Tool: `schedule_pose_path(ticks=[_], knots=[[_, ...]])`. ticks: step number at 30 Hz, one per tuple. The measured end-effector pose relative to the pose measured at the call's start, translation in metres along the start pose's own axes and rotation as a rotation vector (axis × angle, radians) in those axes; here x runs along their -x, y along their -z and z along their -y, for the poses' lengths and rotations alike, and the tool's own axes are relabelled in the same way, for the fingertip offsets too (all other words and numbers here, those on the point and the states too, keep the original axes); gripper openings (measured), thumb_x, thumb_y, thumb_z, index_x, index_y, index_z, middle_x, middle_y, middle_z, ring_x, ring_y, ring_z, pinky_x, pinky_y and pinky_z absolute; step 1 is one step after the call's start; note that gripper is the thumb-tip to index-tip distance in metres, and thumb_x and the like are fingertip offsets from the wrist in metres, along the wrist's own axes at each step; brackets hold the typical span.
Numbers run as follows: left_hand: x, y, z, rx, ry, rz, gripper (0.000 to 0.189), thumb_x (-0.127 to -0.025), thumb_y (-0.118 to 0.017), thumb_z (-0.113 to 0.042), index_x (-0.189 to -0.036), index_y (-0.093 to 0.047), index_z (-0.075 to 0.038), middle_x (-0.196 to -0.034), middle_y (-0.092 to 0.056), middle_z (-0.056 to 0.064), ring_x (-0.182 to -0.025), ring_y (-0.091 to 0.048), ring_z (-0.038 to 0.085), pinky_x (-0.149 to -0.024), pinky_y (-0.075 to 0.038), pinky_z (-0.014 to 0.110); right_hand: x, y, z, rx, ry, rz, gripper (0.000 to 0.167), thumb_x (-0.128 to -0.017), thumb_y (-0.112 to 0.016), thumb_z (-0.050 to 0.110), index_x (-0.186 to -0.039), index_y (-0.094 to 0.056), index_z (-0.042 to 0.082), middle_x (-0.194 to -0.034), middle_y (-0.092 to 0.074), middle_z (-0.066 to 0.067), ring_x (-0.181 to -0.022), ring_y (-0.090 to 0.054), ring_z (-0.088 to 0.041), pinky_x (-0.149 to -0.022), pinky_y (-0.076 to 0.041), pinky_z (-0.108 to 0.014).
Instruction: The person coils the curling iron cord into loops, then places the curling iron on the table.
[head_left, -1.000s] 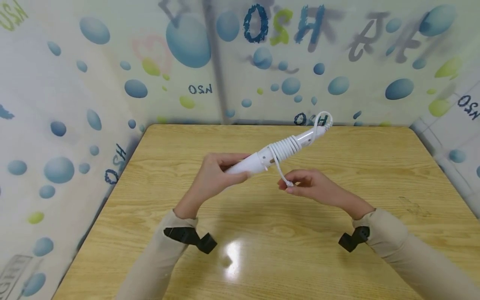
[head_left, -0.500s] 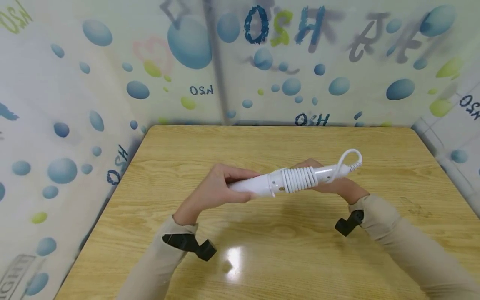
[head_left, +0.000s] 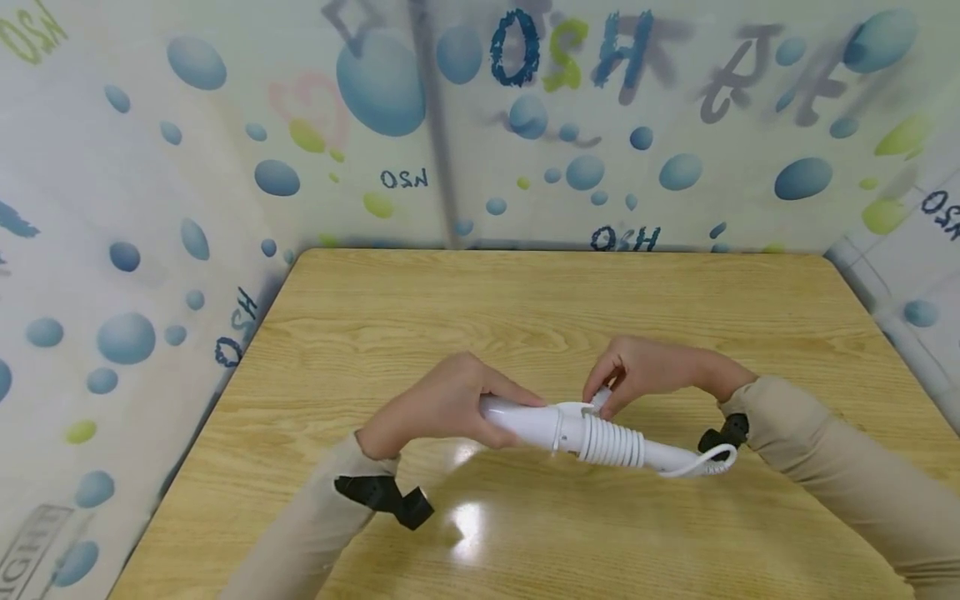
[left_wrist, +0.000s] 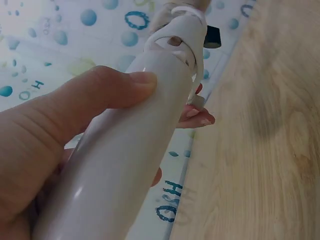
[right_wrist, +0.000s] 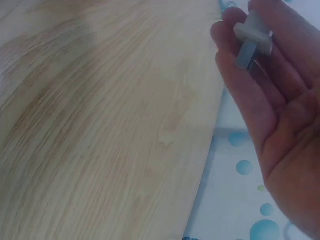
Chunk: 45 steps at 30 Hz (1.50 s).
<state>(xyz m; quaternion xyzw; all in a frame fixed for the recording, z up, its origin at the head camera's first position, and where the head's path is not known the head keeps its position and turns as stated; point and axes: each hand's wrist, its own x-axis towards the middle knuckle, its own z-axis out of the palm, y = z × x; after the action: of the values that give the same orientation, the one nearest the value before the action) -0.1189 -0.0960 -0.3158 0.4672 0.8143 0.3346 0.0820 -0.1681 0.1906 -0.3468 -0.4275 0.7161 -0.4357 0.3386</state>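
A white wand-shaped electric appliance [head_left: 528, 423] is held above the table, tilted slightly down to the right. My left hand [head_left: 450, 402] grips its thick smooth end, with the thumb [left_wrist: 117, 87] along the side in the left wrist view. Its white cord [head_left: 611, 442] is wound in several tight turns round the slimmer part, with a loop at the far end. My right hand [head_left: 652, 368] pinches the plug [right_wrist: 254, 35] at the cord's free end, just behind the appliance. Metal pins [right_wrist: 246, 55] on the plug point out from the fingers in the right wrist view.
A light wood-grain table [head_left: 420, 292] lies under both hands. Patterned sheeting with blue bubbles [head_left: 378, 83] rises behind its far edge and along the left. Black camera mounts [head_left: 386, 498] sit on both wrists.
The appliance has come down and toward me, its corded end swinging from up-right to slightly down-right. My right hand has passed from in front of it to behind it, carrying the cord's end.
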Motion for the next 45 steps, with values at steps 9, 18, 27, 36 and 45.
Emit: schedule_pose_path(ticks=[9, 18, 27, 36, 45], knots=[[-0.006, -0.017, 0.011, -0.195, 0.061, 0.034, 0.042, -0.068, -0.078, -0.030, -0.108, -0.071, -0.020, -0.094, -0.069, -0.003, -0.067, -0.056, 0.001, -0.058, -0.042, 0.018, 0.006, -0.003, -0.004, 0.216, -0.076, -0.026, 0.015, -0.083, -0.068, 0.014, -0.096, -0.072, 0.008, -0.087, -0.067, 0.003, -0.072, -0.060, -0.011, -0.064, -0.051, -0.028], [-0.014, -0.051, 0.039, -0.320, 0.121, 0.022, 0.041, -0.070, -0.077, -0.036, -0.108, -0.071, -0.021, -0.098, -0.068, -0.006, -0.073, -0.060, 0.005, -0.059, -0.044, 0.021, 0.006, -0.007, -0.030, 0.473, -0.142, -0.089, 0.017, -0.082, -0.068, 0.010, -0.098, -0.072, 0.007, -0.091, -0.065, 0.003, -0.079, -0.057, -0.008, -0.066, -0.047, -0.025], [-0.024, -0.071, 0.061, -0.244, 0.242, -0.004, 0.042, -0.073, -0.076, -0.036, -0.112, -0.068, -0.021, -0.106, -0.066, -0.005, -0.088, -0.061, 0.009, -0.068, -0.045, 0.024, 0.008, -0.003, -0.057, 0.512, -0.131, -0.205, 0.019, -0.082, -0.067, 0.006, -0.099, -0.071, 0.000, -0.084, -0.053, -0.001, -0.073, -0.051, -0.012, -0.062, -0.045, -0.026], [-0.027, -0.078, 0.079, -0.051, 0.318, -0.078, 0.044, -0.071, -0.078, -0.031, -0.112, -0.068, -0.019, -0.107, -0.066, -0.004, -0.091, -0.060, 0.007, -0.073, -0.045, 0.023, 0.013, 0.003, -0.076, 0.478, -0.156, -0.273, 0.018, -0.081, -0.067, 0.002, -0.098, -0.071, 0.001, -0.082, -0.055, 0.000, -0.073, -0.052, -0.011, -0.063, -0.046, -0.025], [-0.029, -0.079, 0.082, -0.037, 0.247, -0.074, 0.044, -0.072, -0.079, -0.026, -0.113, -0.067, -0.014, -0.104, -0.065, -0.001, -0.088, -0.058, 0.009, -0.073, -0.045, 0.025, 0.016, 0.002, -0.078, 0.388, -0.226, -0.278, 0.018, -0.081, -0.068, 0.004, -0.098, -0.070, 0.004, -0.089, -0.059, -0.002, -0.080, -0.056, -0.015, -0.069, -0.048, -0.028]])
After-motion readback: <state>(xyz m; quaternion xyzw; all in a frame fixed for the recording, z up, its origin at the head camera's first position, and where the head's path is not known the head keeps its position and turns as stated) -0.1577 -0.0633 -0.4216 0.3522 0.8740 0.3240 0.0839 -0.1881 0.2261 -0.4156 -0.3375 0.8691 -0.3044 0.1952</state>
